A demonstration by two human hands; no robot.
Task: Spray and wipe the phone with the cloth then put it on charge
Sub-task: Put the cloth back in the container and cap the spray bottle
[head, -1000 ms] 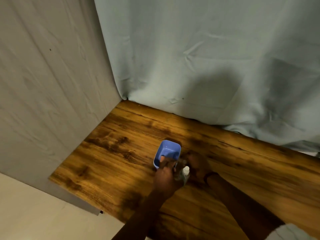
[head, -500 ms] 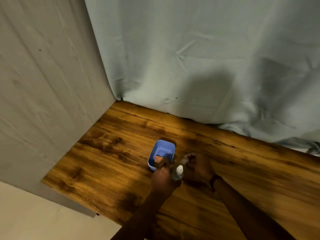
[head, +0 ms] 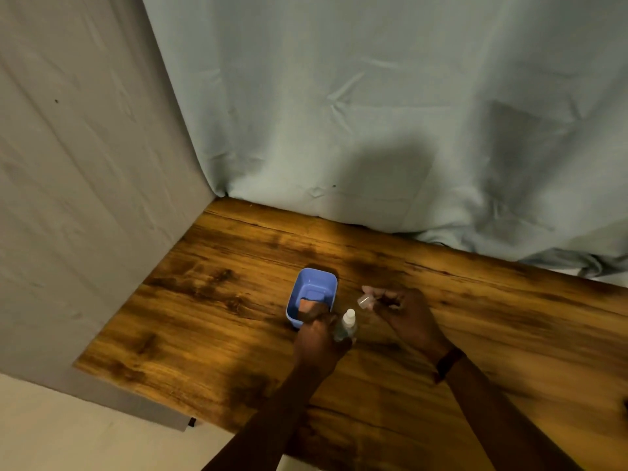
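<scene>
This looks like an improvised recording corner rather than a lived-in room: a wood-grain tabletop [head: 238, 300] is closed in by hanging cloth, a creased pale blue sheet [head: 373, 113] draped across the back and a grey one [head: 85, 198] along the left side, both reaching down to the table's edges. Below the near left corner a plain cream floor [head: 68, 436] shows. No furniture, appliances or wall fittings are visible, so the kind of building cannot be told
</scene>
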